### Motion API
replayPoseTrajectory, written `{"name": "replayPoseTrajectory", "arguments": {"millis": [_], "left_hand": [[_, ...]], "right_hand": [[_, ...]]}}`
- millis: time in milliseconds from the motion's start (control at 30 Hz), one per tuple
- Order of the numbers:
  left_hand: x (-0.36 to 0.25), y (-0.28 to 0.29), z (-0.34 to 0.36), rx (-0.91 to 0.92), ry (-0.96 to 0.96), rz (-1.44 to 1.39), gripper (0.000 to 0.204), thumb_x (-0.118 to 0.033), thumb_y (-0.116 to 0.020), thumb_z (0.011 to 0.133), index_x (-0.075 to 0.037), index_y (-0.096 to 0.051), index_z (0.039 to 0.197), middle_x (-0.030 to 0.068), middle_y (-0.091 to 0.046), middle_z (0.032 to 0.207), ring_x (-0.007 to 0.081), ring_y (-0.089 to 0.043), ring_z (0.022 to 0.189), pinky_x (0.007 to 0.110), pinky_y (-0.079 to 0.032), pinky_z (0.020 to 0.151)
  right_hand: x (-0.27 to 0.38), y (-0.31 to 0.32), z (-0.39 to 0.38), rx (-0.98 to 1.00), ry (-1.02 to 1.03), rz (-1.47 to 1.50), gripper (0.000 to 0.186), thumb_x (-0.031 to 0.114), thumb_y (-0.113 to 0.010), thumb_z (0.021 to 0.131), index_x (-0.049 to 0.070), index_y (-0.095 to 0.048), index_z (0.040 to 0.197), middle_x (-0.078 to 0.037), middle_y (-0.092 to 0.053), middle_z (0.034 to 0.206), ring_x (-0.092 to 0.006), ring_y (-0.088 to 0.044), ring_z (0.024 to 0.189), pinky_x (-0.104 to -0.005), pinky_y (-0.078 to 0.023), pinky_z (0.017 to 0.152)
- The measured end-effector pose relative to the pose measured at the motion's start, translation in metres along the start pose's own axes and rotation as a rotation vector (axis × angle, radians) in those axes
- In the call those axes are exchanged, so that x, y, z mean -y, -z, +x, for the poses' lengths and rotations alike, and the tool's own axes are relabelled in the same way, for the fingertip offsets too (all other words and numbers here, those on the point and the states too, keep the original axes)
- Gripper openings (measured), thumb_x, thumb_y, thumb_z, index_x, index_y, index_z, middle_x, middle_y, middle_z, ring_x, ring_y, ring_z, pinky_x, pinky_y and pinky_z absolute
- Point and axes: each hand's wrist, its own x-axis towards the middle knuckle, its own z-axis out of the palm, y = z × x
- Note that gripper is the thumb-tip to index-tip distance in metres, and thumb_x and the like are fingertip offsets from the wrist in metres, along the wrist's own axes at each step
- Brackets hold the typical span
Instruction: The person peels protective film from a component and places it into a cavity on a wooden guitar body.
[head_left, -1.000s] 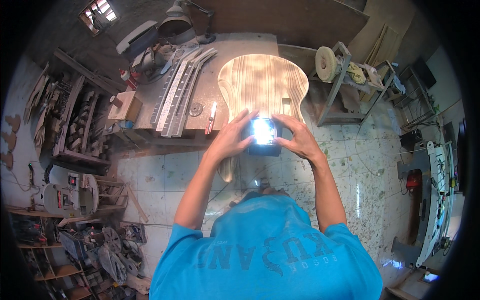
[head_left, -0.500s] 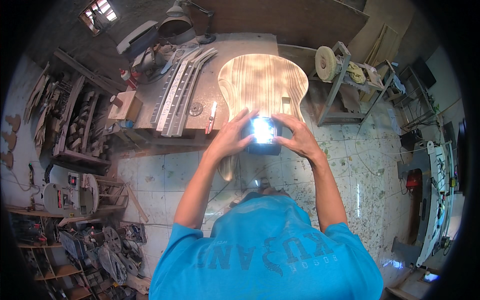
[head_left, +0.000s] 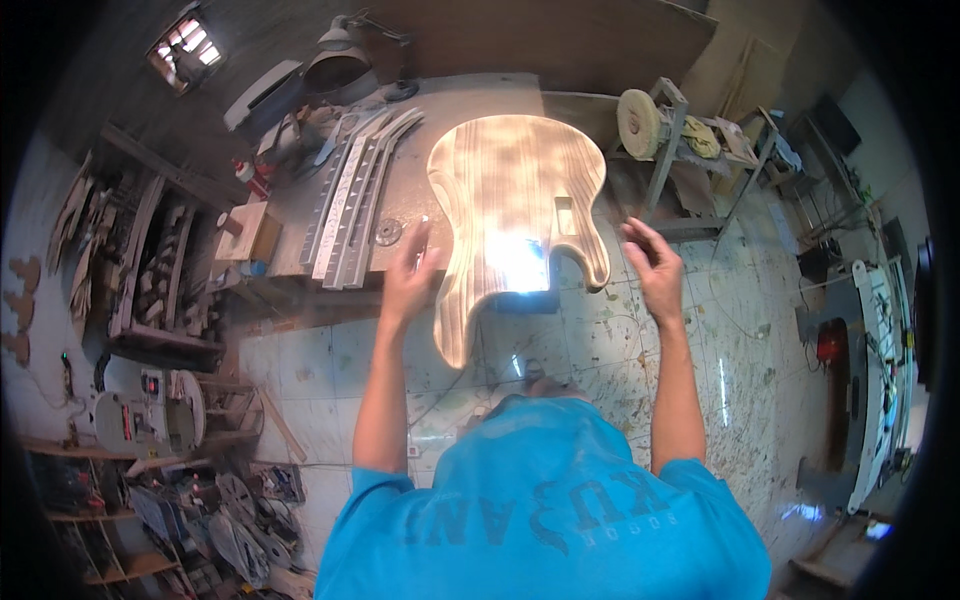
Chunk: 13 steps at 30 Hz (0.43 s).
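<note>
So from up here I'm looking down over the blue shirt [head_left: 545, 510] at a wooden guitar body [head_left: 515, 205], pale with darker scorched-looking grain, lying flat on the bench [head_left: 470, 100] with its near end hanging off the near edge over the tiled floor [head_left: 330, 370]. There's a bright glare patch on the near part of the body, so I can't make out what's under it.

Left hand [head_left: 408, 280] is up just left of the body's waist, fingers spread loose, grip open and holding nothing. It sits right by the body's left edge, but I can't tell if it's actually touching. Right hand [head_left: 655, 270] is out to the right of the body's lower horn, also open with fingers splayed, empty, clearly apart from the wood.

Left of the guitar body there's a bundle of long grey neck-like strips [head_left: 350, 200] laid side by side running near to far, and a small round disc [head_left: 387, 232] lies between them and the body. A wooden block [head_left: 245, 230] is at the bench's left end. At the far left of the bench stands a lamp with a dark shade [head_left: 340, 65].

Right of the bench is a metal stand with a buffing wheel [head_left: 632, 122] on it. Far left wall has racks of wooden templates [head_left: 130, 260], and there's a band saw [head_left: 140, 425] near left
</note>
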Motion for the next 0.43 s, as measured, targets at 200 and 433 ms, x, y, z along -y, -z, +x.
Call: {"name": "replayPoseTrajectory", "arguments": {"millis": [200,433], "left_hand": [[0.151,0.055,-0.099,-0.336,0.325,0.16,0.053,-0.021,-0.063,0.105,0.001,-0.051,0.152,0.0137,-0.066,0.139,0.0201,-0.066,0.115,0.032,-0.051,0.1],[0.308,0.069,-0.407,0.936,0.947,0.929,0.047,-0.038,-0.067,0.095,-0.005,-0.069,0.129,0.0214,-0.069,0.131,0.0319,-0.071,0.108,0.043,-0.058,0.09]], "right_hand": [[-0.129,0.119,-0.109,-0.283,-0.507,-0.124,0.036,0.023,-0.07,0.101,-0.001,-0.071,0.127,-0.006,-0.074,0.105,-0.0121,-0.067,0.093,-0.0273,-0.054,0.082],[-0.236,0.194,-0.479,-0.081,-1.129,-0.292,0.026,0.019,-0.069,0.09,0.003,-0.066,0.07,-0.005,-0.061,0.063,-0.0178,-0.055,0.05,-0.0355,-0.041,0.046]]}}
